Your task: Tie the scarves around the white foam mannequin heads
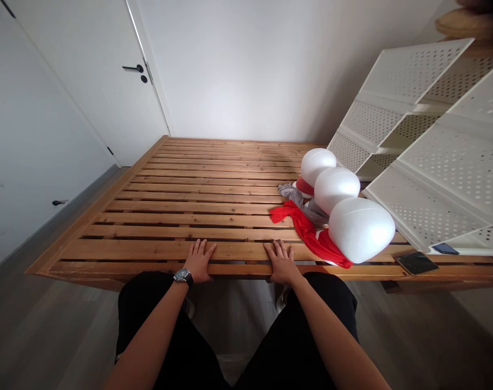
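i see a white door (88,70) with a black handle (133,68) to my left, and a dark phone (416,262) (lying flat) near the white rack (445,173) to my right.

My left hand (198,262) and right hand (282,264) rest apart, fingers on the near edge of the slatted platform (189,219). Right of my right fingers, three head forms (336,188) stand in a receding row, scarves (305,225) at their bases, one end lying just beyond my fingertips. Farther right are a phone (416,262) and, behind it, a rack (458,173). Past my left fingers, beyond the platform, is a door (92,81); straight ahead, a wall (238,65).
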